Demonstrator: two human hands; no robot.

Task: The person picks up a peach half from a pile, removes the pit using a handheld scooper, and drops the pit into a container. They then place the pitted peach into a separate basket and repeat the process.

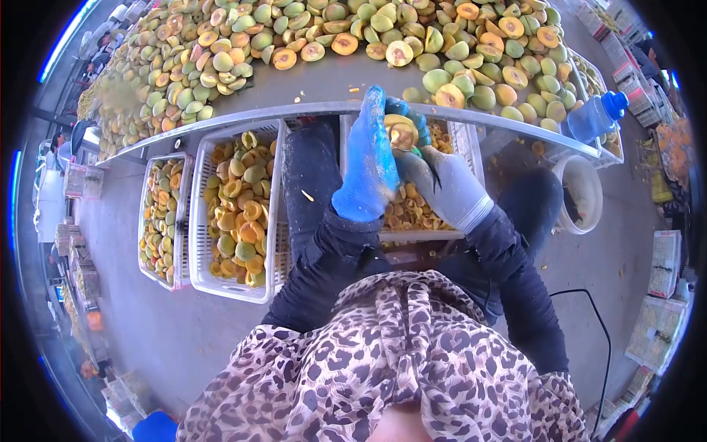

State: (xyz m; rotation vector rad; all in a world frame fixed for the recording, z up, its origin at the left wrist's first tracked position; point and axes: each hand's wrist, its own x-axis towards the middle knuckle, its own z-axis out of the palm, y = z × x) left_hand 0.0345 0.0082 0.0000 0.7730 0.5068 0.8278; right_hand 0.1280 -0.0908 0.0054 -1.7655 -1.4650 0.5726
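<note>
By the metal table's (309, 82) near edge, the left hand (370, 158) clasped a peach half (402, 134), best kept steady; the right hand (447, 184) curled against it, its grip unclear.

– Right side of the bench (309, 109)?
– One translucent blue bottle (591, 119) with a blue cap, at the right end. Near it, a round white bucket (596, 197), open-topped; dark item (571, 209) inside, unidentified.
– Floor (615, 265)?
– Grey. One black cable (606, 331), curved.
– Perimeter?
– White crates (665, 264) along the right. Lower left, a blue object (155, 428), partly hidden, nature undetermined. Upper left, one lit strip light (65, 40).
</note>
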